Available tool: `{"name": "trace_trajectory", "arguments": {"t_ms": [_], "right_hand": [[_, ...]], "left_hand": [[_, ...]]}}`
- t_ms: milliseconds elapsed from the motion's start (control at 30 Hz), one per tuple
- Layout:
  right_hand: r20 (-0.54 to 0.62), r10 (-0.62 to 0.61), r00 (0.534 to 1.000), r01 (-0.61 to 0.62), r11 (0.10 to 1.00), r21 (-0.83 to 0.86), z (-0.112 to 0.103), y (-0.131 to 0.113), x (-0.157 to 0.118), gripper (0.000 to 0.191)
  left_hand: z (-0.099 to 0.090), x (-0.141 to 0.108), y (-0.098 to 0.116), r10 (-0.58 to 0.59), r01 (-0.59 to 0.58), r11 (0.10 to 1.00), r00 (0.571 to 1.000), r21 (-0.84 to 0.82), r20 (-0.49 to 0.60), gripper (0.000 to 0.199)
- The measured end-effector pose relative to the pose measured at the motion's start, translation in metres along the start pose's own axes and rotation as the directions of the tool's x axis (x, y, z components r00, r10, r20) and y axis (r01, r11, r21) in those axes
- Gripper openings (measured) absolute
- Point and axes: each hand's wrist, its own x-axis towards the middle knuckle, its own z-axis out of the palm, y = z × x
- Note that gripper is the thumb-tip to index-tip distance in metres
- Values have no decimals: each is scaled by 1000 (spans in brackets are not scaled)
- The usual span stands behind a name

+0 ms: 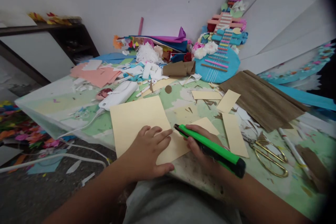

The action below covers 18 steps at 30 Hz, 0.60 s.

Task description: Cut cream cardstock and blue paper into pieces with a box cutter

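My left hand [151, 152] lies flat with its fingers spread on a cream sheet of card [139, 117] at the table's near edge. My right hand [202, 143] is closed around a green and black utility knife [215, 145]. The knife slants, its tip pointing left and away from me, close to my left index finger. Whether the tip touches the card I cannot tell. Beyond my right hand lies a smaller cream piece [207, 124], partly hidden by it. Cut cream strips [234, 134] rest to the right.
Gold-handled scissors [270, 155] lie at the right, near a brown paper sheet [262, 98]. A white power strip [119, 94] with a cable sits at the left. Paper scraps and a blue paper guitar [217, 64] stand at the back. The table edge drops off at the left.
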Motion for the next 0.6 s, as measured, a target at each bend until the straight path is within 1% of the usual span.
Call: {"name": "trace_trajectory", "arguments": {"t_ms": [200, 300, 467, 600], "right_hand": [[23, -46, 999, 48, 996, -80, 1, 1, -2, 22], [36, -71, 997, 74, 994, -85, 3, 3, -2, 22], [70, -45, 997, 53, 992, -115, 3, 3, 1, 23], [82, -74, 994, 85, 985, -147, 3, 4, 0, 22]], "left_hand": [[-2, 2, 0, 14, -14, 1000, 999, -13, -31, 60], [-2, 2, 0, 18, -18, 1000, 999, -22, -31, 59], [-4, 3, 0, 9, -11, 999, 999, -43, -31, 53], [-6, 3, 2, -12, 11, 999, 999, -44, -36, 50]]}}
